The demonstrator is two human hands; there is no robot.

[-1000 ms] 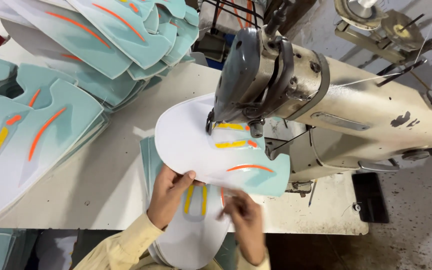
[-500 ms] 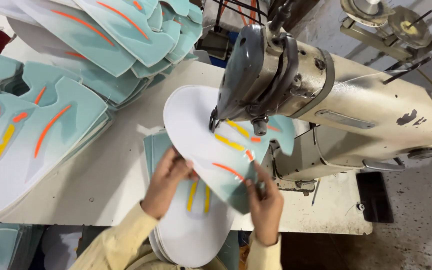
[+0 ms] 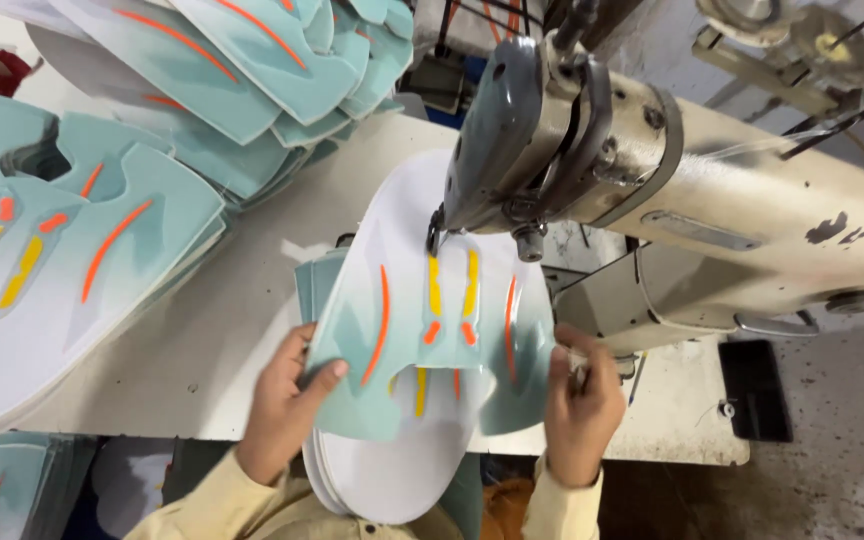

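Two hands gripped a teal shoe-upper panel (image 3: pixel 432 330) under the sewing machine (image 3: pixel 592 170) head near the table's (image 3: pixel 202 340) front edge: left hand (image 3: pixel 287 400) pinching its left wing, right hand (image 3: pixel 582 410) pinching its right wing.

One sewing machine (image 3: pixel 652 200), perhaps dozens of shoe uppers (image 3: pixel 432 330).

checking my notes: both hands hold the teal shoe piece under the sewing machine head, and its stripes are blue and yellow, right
Not quite. In the head view both hands, left hand and right hand, do hold the teal shoe piece under the sewing machine head, but its stripes are orange and yellow, not blue.
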